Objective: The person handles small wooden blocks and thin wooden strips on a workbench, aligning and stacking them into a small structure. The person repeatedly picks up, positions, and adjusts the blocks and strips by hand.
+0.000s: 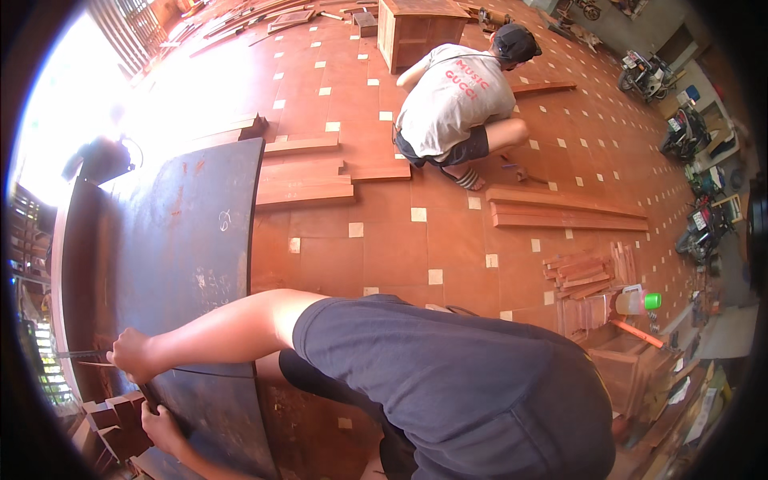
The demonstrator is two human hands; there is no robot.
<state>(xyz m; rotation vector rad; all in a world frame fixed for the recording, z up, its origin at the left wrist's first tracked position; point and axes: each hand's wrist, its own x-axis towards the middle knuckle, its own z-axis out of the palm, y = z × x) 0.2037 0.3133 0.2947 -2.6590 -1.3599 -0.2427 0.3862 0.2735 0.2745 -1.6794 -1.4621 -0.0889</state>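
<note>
My right hand (134, 354) is closed at the left side of a large dark panel (188, 232). A thin dark bar (84, 354) sticks out of it to the left, and a dark line continues to its right across the panel. Just below, my left hand (164, 430) is curled by a short dark piece (149, 395) between the two hands. What its fingers grip is mostly hidden. Close to my hands lie reddish wood blocks (116, 416). Along the panel's left edge runs a long brown plank (72, 272). My dark-sleeved right arm covers the lower middle of the view.
A person (464, 100) in a light shirt squats on the tiled floor (384, 256) near a wooden cabinet (412, 36). Boards (304, 188) lie beyond the panel, and long beams (564, 210) lie to the right. Nearby are a green-capped container (638, 302) and parked motorbikes (680, 132).
</note>
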